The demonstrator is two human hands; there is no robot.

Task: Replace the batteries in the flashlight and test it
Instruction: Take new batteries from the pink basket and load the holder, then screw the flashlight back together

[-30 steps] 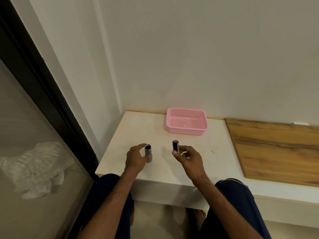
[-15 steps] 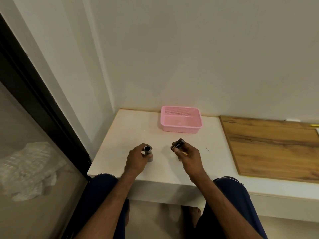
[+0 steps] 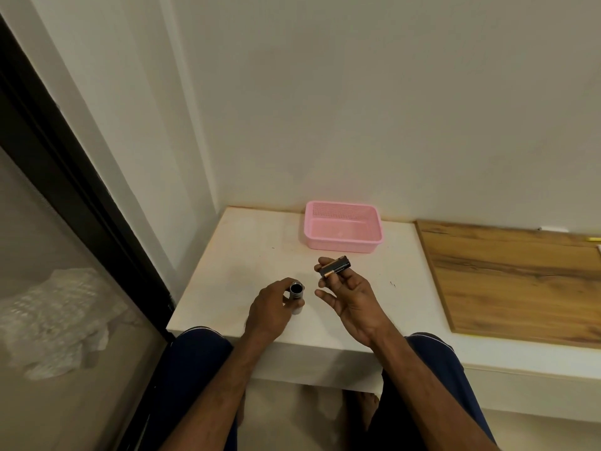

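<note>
Two hands are over the white table [image 3: 240, 255]. The left hand [image 3: 268, 309] curls round the silver flashlight body [image 3: 297, 292], upright with its dark open end facing up. The right hand [image 3: 351, 299], palm up, pinches a black-and-copper battery [image 3: 335, 266] at thumb and fingertip, other fingers loosely spread. A pink perforated basket [image 3: 341, 247] stands behind, against the wall.

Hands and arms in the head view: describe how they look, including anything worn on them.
The left hand and right hand are bare, with no gloves, rings or watch visible. The left forearm and right forearm are bare too, with no sleeves in view.
</note>
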